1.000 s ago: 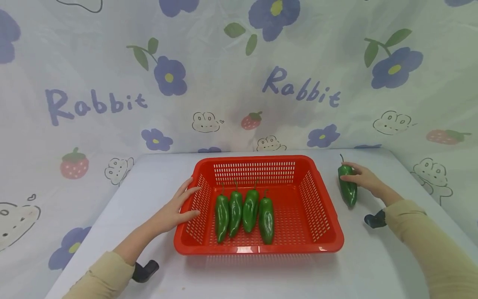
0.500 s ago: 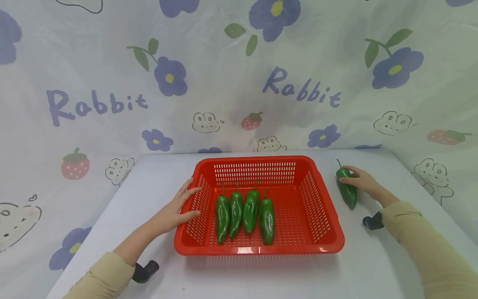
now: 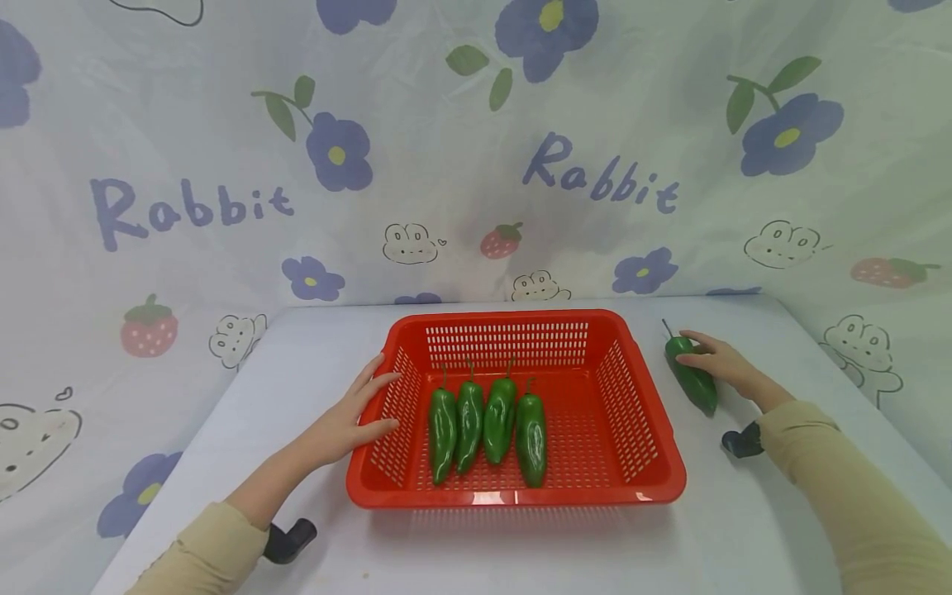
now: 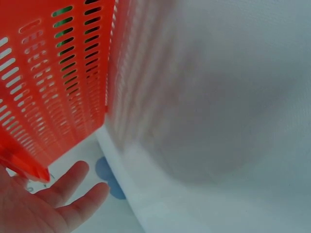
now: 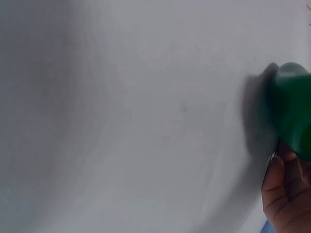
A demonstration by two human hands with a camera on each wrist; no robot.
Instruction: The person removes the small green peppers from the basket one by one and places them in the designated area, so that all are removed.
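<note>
A long green chili pepper [image 3: 697,387] lies slanted on the white table to the right of the basket, its thin stem pointing to the back left. My right hand [image 3: 723,365] grips it near the stem end, fingers over its upper side. The right wrist view shows the pepper's green end [image 5: 295,109], large and blurred, above the fingers. With spread, fairly straight fingers, my left hand [image 3: 344,423] rests on the left rim of the red plastic basket [image 3: 513,497]. Several more green chili peppers [image 3: 531,442] lie side by side in its left and middle part, stems toward the back.
The white table [image 3: 521,562] runs back to a hanging cloth [image 3: 446,182] printed with flowers and rabbits. The basket has slotted walls [image 4: 63,73]. Dark curved pieces [image 3: 290,541] show at both wrists.
My right hand has moved slightly toward me with the pepper. The pepper has turned, its stem swinging left and its tip right. The left hand and basket have stayed put.
</note>
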